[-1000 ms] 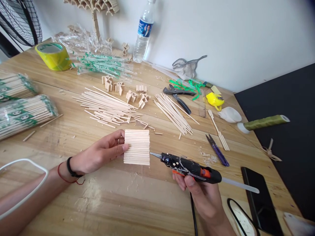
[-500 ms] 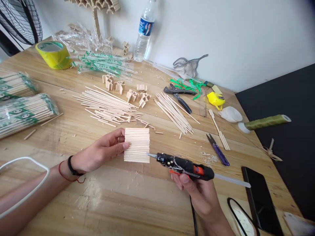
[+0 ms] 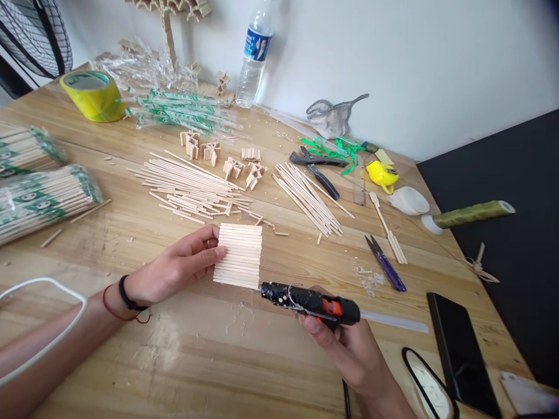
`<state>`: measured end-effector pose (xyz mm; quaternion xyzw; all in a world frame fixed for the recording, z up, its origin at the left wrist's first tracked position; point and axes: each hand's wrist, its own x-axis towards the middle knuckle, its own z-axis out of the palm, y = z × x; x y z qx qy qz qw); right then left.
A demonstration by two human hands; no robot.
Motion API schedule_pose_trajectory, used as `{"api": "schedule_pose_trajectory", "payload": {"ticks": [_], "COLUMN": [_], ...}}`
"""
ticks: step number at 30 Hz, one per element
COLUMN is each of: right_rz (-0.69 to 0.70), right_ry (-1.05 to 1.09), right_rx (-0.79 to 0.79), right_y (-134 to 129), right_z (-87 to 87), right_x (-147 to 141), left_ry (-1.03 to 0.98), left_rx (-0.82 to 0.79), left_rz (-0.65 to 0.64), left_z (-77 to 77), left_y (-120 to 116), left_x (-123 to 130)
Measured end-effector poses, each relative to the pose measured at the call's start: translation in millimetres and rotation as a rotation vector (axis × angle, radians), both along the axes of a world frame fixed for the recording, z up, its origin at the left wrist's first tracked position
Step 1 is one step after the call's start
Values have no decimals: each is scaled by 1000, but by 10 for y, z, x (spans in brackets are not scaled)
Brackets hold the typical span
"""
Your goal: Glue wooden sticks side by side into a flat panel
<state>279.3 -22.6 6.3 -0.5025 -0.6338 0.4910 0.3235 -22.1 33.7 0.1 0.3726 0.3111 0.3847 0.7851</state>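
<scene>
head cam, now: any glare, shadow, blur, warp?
Head view: pale sheen on the tabletop near the left hand; head view: soft shadow on the wall right of the bottle, top-right corner dark; head view: bottle leans, maybe lens warp or camera tilt; head view: stick panel and glue gun look fairly sharp.

pale tan stick panel that i see remotely, ribbed in even stripes, black glue gun flecked cream and patched orange, purple-handled snips, bright yellow tape roll ringed green inside, blue-labelled clear bottle, olive-green spool
</scene>
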Motion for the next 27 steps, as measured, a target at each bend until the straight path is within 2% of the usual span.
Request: {"api": "schedule_pose_trajectory", "payload": {"ticks": [6, 12, 17, 22, 27], "right_rz": [198, 185, 8, -51, -222], "right_ry": [55, 70, -43, -89, 80], "right_rx": [-52, -133, -151, -171, -192], "right_y": [35, 4, -2, 35, 52], "right_z": [61, 53, 73, 111, 101], "right_x": [55, 96, 47, 14, -6], "left_ry": [19, 45, 37, 29, 77], "left_rx": [4, 30, 42, 71, 61], "left_rz": [20, 26, 2, -26, -26], "left_z": [-12, -5, 8, -22, -37], "left_y": [9, 6, 6, 8, 0], "left_x": [4, -2, 5, -4, -22]}}
